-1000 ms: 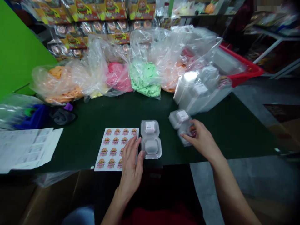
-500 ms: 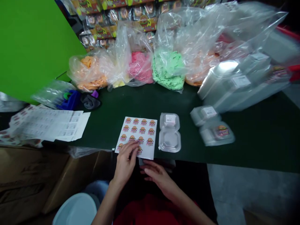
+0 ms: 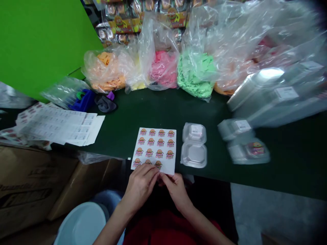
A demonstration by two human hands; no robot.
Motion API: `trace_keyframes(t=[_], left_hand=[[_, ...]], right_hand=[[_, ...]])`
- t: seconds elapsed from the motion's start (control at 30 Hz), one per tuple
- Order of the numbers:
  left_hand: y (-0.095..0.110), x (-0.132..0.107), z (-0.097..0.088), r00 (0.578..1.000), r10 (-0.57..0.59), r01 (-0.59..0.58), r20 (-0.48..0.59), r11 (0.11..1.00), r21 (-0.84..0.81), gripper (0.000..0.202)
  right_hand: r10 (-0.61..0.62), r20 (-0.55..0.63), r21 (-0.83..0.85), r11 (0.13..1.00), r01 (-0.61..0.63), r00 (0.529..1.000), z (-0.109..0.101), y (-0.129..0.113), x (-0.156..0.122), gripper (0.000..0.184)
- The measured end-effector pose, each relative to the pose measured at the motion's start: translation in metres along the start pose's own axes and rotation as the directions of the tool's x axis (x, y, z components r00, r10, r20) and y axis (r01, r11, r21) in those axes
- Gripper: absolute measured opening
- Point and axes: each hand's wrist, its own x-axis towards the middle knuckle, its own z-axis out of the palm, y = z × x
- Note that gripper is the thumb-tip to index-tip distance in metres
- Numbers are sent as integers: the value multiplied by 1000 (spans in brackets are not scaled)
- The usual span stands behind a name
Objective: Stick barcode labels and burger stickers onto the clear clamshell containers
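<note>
A white sheet of burger stickers (image 3: 154,143) lies at the table's front edge, its lower right corner bare of stickers. My left hand (image 3: 141,182) rests over the sheet's lower edge, fingers bent together and tips at the last sticker of the bottom row. Close beside it, my right hand (image 3: 176,191) pinches the sheet's front edge, thumb on top and fingers curled beneath. Just right of the sheet is an open clear plastic clamshell box (image 3: 194,154), a barcode label on its far half. Another clamshell (image 3: 247,153) farther right carries a burger sticker.
Stacked clear boxes (image 3: 276,95) stand at the right. Bags of orange (image 3: 108,80), pink (image 3: 165,69) and green pieces (image 3: 196,73) line the back. Label sheets (image 3: 63,126) and a blue tape dispenser (image 3: 85,101) are left. A pale tub (image 3: 81,224) sits below.
My right hand has come up from below the table edge to grip the sheet's edge. My left hand has slid down and right along the sheet. The view has shifted slightly left.
</note>
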Motion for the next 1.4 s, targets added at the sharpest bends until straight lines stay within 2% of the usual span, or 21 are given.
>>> trace_keyframes(t=[0.1, 0.2, 0.3, 0.37, 0.43, 0.53, 0.6, 0.7, 0.8, 0.93, 1.0, 1.1, 1.2, 1.3, 1.4], left_hand=[[1, 5, -4, 997, 37, -41, 60, 997, 72, 19], [1, 10, -2, 995, 27, -35, 95, 996, 83, 18], [-1, 16, -1, 991, -86, 87, 99, 996, -5, 17], [-2, 18, -3, 977, -204, 209, 66, 974, -84, 17], [-2, 20, -7, 963, -266, 270, 45, 953, -139, 17], [2, 17, -10, 978, -182, 195, 106, 972, -128, 18], [6, 15, -8, 985, -101, 110, 141, 992, -59, 17], [8, 13, 0, 990, -51, 42, 135, 997, 69, 17], [6, 18, 5, 991, -95, 88, 89, 993, 77, 18], [0, 25, -3, 972, -234, 235, 18, 971, -44, 18], [-1, 24, -7, 977, -204, 208, 61, 975, -80, 17], [2, 19, -8, 984, -116, 123, 133, 991, -43, 18], [6, 15, -1, 989, -85, 81, 117, 996, 44, 19], [8, 16, 6, 991, -112, 109, 79, 993, 38, 17], [5, 19, 7, 977, -209, 212, 41, 974, -84, 17]], right_hand=[[-75, 1, -120, 990, 74, 997, 0, -2, 0, 35], [-112, 0, -171, 979, 110, 994, 0, -3, 0, 32], [-110, -3, -173, 979, 108, 994, 0, -2, 0, 35], [-100, -7, -156, 983, 98, 995, 1, 0, 0, 38], [-97, -13, -145, 985, 94, 995, 0, 0, 0, 40], [-101, -9, -145, 985, 98, 995, -1, 0, -1, 38], [-119, 0, -177, 977, 117, 993, -3, -1, -1, 38], [-153, 11, -248, 957, 151, 988, -4, -2, -1, 41], [-149, 4, -237, 960, 145, 989, -2, -1, -1, 43], [-81, -28, -157, 985, 76, 996, 1, 1, -1, 41], [-62, -39, -155, 986, 56, 997, 1, 1, -1, 42], [-102, -20, -207, 974, 95, 995, -1, -1, -1, 40], [-145, 7, -245, 959, 142, 989, -2, -5, 0, 38], [-146, -5, -248, 959, 140, 989, -1, -8, 1, 38], [-140, -25, -245, 961, 130, 990, 1, -7, 1, 39]])
